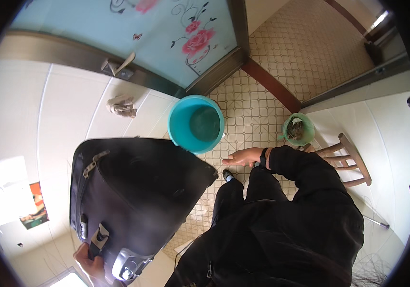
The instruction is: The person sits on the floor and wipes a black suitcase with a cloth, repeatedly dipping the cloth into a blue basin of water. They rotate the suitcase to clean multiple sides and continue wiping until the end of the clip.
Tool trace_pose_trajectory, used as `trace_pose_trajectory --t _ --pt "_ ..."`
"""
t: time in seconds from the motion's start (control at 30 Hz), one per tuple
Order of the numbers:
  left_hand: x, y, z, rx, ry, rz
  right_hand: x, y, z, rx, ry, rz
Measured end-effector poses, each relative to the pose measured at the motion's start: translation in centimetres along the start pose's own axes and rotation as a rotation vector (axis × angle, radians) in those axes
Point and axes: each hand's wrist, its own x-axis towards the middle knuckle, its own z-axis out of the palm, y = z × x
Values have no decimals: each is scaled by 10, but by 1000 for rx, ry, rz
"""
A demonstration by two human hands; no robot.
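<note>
A large black suitcase (pixel 138 191) with zips and a silver fitting fills the left side, tilted. My left hand (pixel 89 264) is at its lower left end, fingers closed round the dark strap handle (pixel 98 239) beside that fitting. To the right of the suitcase my right hand (pixel 243 157) reaches out with its fingers stretched and nothing in it; a dark band circles the wrist. Just beyond the suitcase's far corner stands a turquoise bucket (pixel 178 122) on the tiled floor. The suitcase's underside is hidden.
A small green bin (pixel 308 130) with rubbish stands at the right wall, beside a wooden stool (pixel 355 160). A flowered glass door (pixel 176 38) with a lever handle is at the far left. A reddish threshold (pixel 272 86) crosses the floor. A cloth (pixel 122 106) hangs on the left wall.
</note>
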Motion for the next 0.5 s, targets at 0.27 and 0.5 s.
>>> trace_pose_trajectory --t 0.27,0.5 --pt "83 161 34 -13 -291 139 -73 90 -5 595 44 -250" --pt "133 287 121 -36 -385 422 -123 151 -35 1284 320 -572"
